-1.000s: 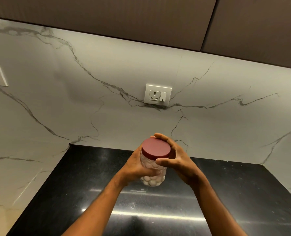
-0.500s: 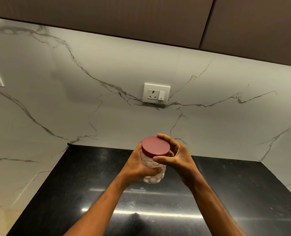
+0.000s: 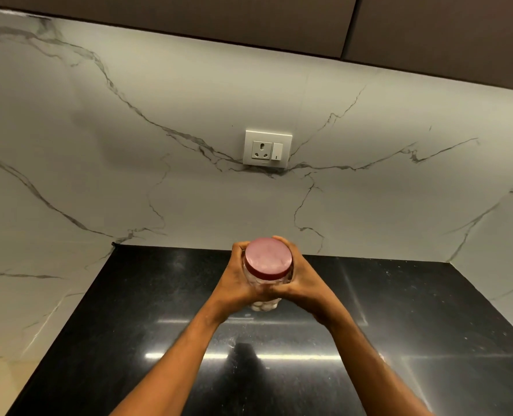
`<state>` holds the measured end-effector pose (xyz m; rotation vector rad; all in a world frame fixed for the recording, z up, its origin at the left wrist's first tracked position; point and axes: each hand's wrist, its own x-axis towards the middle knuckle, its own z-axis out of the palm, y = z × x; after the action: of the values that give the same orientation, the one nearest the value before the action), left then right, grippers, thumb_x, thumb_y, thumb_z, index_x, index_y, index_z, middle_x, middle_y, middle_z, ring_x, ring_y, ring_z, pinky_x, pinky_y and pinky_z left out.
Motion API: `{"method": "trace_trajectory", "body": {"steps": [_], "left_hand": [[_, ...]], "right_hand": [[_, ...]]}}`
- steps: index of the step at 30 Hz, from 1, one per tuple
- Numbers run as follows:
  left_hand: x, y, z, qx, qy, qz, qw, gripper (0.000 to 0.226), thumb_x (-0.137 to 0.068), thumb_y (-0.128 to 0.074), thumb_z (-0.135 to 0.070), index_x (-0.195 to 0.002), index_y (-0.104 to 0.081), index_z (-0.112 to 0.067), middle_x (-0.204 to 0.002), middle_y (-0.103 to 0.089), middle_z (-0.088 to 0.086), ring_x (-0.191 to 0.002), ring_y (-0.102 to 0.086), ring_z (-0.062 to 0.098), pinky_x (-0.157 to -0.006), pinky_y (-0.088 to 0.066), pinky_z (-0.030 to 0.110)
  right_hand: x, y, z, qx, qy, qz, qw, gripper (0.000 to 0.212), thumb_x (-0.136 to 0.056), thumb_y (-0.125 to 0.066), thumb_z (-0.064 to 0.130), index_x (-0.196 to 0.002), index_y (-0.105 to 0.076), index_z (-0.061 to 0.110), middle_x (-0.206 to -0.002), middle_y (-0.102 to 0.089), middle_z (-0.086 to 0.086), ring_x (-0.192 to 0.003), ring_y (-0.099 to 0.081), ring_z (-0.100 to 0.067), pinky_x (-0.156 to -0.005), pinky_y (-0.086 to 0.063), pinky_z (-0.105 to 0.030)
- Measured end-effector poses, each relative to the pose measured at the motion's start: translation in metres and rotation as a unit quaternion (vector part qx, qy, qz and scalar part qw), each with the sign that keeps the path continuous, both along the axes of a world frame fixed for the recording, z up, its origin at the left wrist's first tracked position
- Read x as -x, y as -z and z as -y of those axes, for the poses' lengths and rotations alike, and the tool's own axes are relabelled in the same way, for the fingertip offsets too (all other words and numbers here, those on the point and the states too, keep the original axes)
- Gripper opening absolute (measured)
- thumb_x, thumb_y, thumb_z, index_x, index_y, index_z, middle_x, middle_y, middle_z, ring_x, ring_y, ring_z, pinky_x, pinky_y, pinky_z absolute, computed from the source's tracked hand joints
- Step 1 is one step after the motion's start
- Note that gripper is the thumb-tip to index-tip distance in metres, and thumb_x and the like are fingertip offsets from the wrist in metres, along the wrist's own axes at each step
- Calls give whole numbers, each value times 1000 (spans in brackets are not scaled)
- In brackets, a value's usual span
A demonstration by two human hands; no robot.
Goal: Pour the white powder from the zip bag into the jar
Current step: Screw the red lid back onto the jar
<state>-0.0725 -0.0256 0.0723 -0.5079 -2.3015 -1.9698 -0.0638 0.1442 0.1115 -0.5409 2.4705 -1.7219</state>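
While lidded, both hands [image 3: 267, 283] hold jar [image 3: 264, 304]

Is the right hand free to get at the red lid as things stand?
Probably yes. The right hand already wraps the jar just below the red lid, its fingers curling at the rim; nothing covers the lid's top.

Dim warm light; glare streaks on countertop [image 3: 399, 340]; edges curved.

Black counter [image 3: 159, 310] — wall socket [image 3: 268, 149]
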Motion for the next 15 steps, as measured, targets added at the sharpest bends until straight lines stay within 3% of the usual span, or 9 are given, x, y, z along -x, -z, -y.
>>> {"method": "trace_trajectory", "body": {"steps": [4, 8, 15], "left_hand": [[-5, 26, 0, -2, -14, 28, 1000, 92, -58, -96, -24, -131, -41, -37, -130, -55, -11, -119, -57, -1, -93, -51, 16], [-11, 53, -5, -11, -47, 53, 997, 88, -60, -95, -22, -131, -47, -42, -131, -58, -12, -120, -59, 11, -92, -54, 22], [-15, 87, -2, 3, -56, 101, 993, 82, -65, -91, -19, -125, -48, -53, -130, -60, -16, -123, -56, 7, -99, -48, 20]], "right_hand": [[-2, 30, 2, -18, 57, -11, 998, 90, -60, -90, 33, -135, -41, 31, -129, -55, 9, -118, -56, -7, -100, -50, -29], [-6, 61, 5, -2, 100, -17, 995, 88, -58, -91, 34, -132, -44, 33, -127, -57, 12, -116, -58, -7, -94, -53, -26], [-8, 104, 11, -7, 119, 17, 993, 91, -56, -92, 38, -133, -43, 35, -126, -57, 16, -118, -55, -2, -95, -49, -17]]}}
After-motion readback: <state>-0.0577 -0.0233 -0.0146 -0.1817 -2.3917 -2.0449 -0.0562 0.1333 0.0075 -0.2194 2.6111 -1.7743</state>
